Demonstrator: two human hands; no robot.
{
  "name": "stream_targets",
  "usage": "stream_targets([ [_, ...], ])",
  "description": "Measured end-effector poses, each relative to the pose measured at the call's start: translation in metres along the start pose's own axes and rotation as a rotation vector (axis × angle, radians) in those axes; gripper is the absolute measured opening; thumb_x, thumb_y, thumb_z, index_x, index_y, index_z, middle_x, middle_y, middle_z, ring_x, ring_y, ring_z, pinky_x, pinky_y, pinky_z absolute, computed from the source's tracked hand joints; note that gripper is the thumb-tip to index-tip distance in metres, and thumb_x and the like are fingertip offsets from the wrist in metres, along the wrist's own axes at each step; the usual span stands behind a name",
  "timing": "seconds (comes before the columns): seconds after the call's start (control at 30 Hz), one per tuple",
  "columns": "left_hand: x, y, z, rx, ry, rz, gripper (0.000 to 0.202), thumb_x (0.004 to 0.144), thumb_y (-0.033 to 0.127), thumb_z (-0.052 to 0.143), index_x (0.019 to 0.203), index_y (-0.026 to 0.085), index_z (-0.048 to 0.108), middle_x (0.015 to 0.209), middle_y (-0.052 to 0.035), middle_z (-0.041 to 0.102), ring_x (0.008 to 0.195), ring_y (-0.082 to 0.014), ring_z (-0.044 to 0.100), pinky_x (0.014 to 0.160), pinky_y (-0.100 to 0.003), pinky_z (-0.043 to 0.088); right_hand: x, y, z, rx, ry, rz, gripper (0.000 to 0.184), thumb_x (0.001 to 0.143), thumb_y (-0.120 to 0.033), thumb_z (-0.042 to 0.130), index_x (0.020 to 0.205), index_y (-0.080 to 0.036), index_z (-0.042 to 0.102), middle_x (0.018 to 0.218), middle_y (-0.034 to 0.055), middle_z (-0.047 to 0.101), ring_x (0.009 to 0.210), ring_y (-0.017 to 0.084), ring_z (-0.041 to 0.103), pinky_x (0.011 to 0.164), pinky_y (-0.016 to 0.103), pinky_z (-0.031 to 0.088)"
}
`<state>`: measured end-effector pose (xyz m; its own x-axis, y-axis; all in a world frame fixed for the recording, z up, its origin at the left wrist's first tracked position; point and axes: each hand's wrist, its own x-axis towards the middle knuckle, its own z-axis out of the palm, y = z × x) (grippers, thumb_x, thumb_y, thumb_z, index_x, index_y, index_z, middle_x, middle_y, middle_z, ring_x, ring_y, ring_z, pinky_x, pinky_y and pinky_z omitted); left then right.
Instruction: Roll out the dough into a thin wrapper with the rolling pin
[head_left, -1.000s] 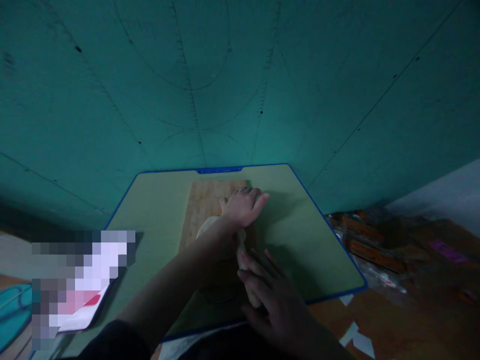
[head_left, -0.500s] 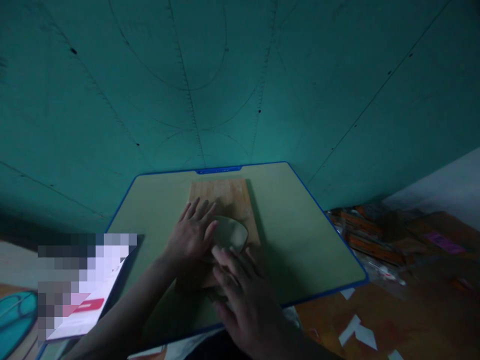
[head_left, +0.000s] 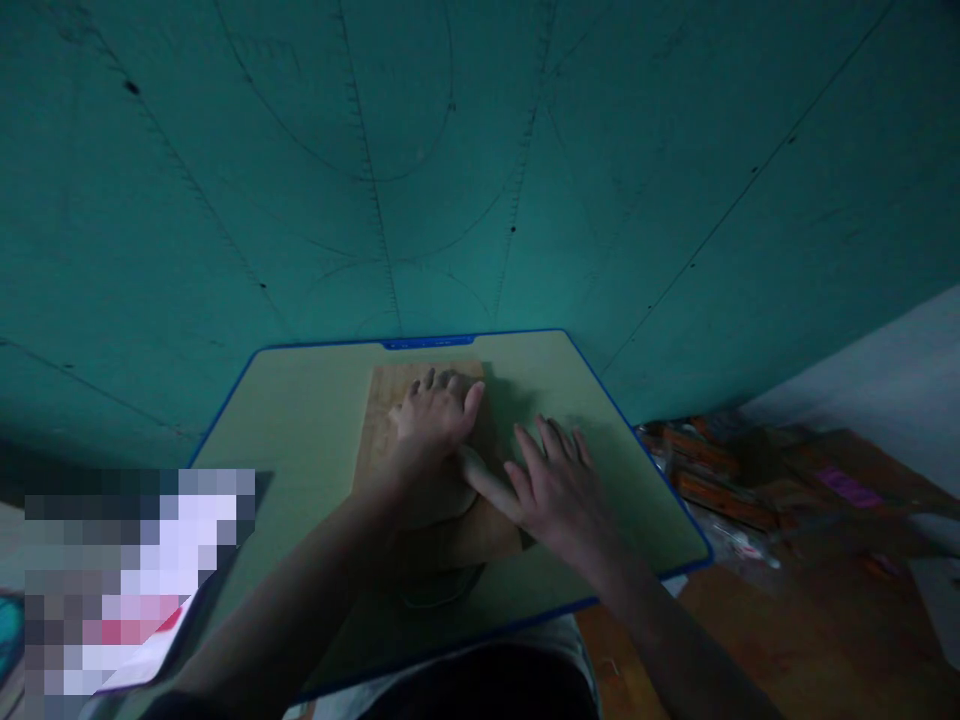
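Fingers apart, my left hand (head_left: 436,412) and right hand (head_left: 561,492) meet the pin (head_left: 491,485), the dough (head_left: 441,506) already flat on the board (head_left: 486,536), remaining work unclear.

Left grip (head_left: 435,414) over wooden board (head_left: 491,535) and pale dough (head_left: 439,508), right grip (head_left: 559,490) on roller (head_left: 486,484)

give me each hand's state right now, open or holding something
Left hand: open, fingers spread over the wooden board; no held object visible.
Right hand: open, fingers spread, palm at the near end of the pale rolling pin.
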<state>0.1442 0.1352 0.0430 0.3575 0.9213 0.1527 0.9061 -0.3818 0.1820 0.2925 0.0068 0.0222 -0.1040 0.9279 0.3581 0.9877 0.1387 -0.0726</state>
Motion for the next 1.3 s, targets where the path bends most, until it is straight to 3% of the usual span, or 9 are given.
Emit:
stream_targets([
  [0.2, -0.052, -0.028, 0.001, 0.085, 0.143, 0.156, 0.055, 0.105, 0.043, 0.024, 0.127, 0.009, 0.062, 0.135, -0.0209, 0.063, 0.137, -0.0382, 0.05, 0.112, -0.056, 0.038, -0.034, -0.059, -0.009, 0.208, -0.095, -0.029, 0.059, 0.103, -0.054, 0.04, 0.149, -0.018, 0.045, 0.153, 0.0161, 0.05, 0.143, 0.029, 0.045, 0.118, 0.053, 0.036],
  [0.37, -0.092, -0.056, -0.003, 0.111, 0.18, 0.409, 0.047, 0.103, 0.035, 0.029, 0.127, 0.011, 0.061, 0.146, -0.0199, 0.055, 0.145, -0.0364, 0.04, 0.117, -0.057, 0.033, -0.033, -0.06, -0.002, 0.214, -0.083, -0.041, 0.066, 0.102, -0.056, 0.041, 0.152, -0.013, 0.042, 0.158, 0.0181, 0.043, 0.148, 0.031, 0.037, 0.122, 0.051, 0.03],
  [0.53, -0.059, -0.052, 0.002, 0.136, 0.186, 0.285, 0.051, 0.105, 0.039, 0.028, 0.134, 0.01, 0.058, 0.139, -0.02, 0.061, 0.135, -0.0377, 0.052, 0.108, -0.054, 0.044, 0.019, -0.033, 0.009, 0.134, -0.185, 0.053, 0.066, 0.104, -0.052, 0.033, 0.153, -0.009, 0.041, 0.157, 0.0233, 0.042, 0.146, 0.035, 0.04, 0.122, 0.056, 0.023],
  [0.7, -0.018, -0.038, -0.003, 0.062, 0.125, 0.096, 0.049, 0.104, 0.043, 0.029, 0.118, 0.012, 0.065, 0.121, -0.0167, 0.071, 0.12, -0.0326, 0.062, 0.095, -0.047, 0.052, 0.074, -0.013, 0.019, 0.103, -0.298, 0.148, 0.072, 0.102, -0.06, 0.032, 0.151, -0.01, 0.045, 0.156, 0.023, 0.043, 0.148, 0.036, 0.035, 0.123, 0.058, 0.018],
  [0.8, -0.029, -0.036, -0.004, 0.062, 0.176, 0.077, 0.048, 0.104, 0.043, 0.031, 0.117, 0.012, 0.065, 0.12, -0.0167, 0.071, 0.119, -0.0327, 0.063, 0.094, -0.048, 0.052, 0.072, -0.012, 0.018, 0.108, -0.303, 0.116, 0.07, 0.103, -0.058, 0.031, 0.151, -0.01, 0.045, 0.156, 0.0227, 0.043, 0.149, 0.036, 0.034, 0.123, 0.058, 0.017],
  [0.93, -0.081, -0.041, 0.001, 0.122, 0.225, 0.273, 0.041, 0.103, 0.039, 0.038, 0.121, 0.014, 0.065, 0.136, -0.0187, 0.063, 0.135, -0.0366, 0.051, 0.108, -0.056, 0.043, 0.027, -0.021, 0.01, 0.118, -0.209, -0.019, 0.063, 0.105, -0.05, 0.031, 0.152, -0.01, 0.045, 0.156, 0.0215, 0.043, 0.149, 0.034, 0.035, 0.123, 0.054, 0.021],
  [1.07, -0.121, -0.05, 0.002, 0.098, 0.282, 0.384, 0.039, 0.102, 0.04, 0.038, 0.12, 0.017, 0.065, 0.135, -0.0155, 0.064, 0.14, -0.0357, 0.047, 0.112, -0.056, 0.041, -0.005, -0.026, 0.002, 0.162, -0.184, -0.109, 0.062, 0.104, -0.051, 0.032, 0.152, -0.014, 0.046, 0.16, 0.0165, 0.038, 0.151, 0.032, 0.032, 0.124, 0.05, 0.024],
  [1.17, -0.11, -0.054, 0.001, 0.088, 0.236, 0.38, 0.038, 0.103, 0.037, 0.036, 0.118, 0.018, 0.066, 0.137, -0.0135, 0.064, 0.142, -0.0343, 0.045, 0.115, -0.056, 0.038, 0.012, -0.022, 0.005, 0.151, -0.236, -0.092, 0.062, 0.105, -0.049, 0.031, 0.153, -0.013, 0.045, 0.159, 0.0177, 0.04, 0.15, 0.032, 0.034, 0.124, 0.05, 0.022],
  [1.3, -0.058, -0.054, 0.001, 0.122, 0.204, 0.169, 0.051, 0.104, 0.043, 0.031, 0.126, 0.009, 0.062, 0.133, -0.022, 0.064, 0.133, -0.0371, 0.053, 0.107, -0.055, 0.044, 0.07, -0.008, 0.02, 0.118, -0.312, -0.013, 0.066, 0.104, -0.054, 0.03, 0.153, -0.013, 0.043, 0.16, 0.0202, 0.038, 0.151, 0.035, 0.03, 0.124, 0.057, 0.015],
])
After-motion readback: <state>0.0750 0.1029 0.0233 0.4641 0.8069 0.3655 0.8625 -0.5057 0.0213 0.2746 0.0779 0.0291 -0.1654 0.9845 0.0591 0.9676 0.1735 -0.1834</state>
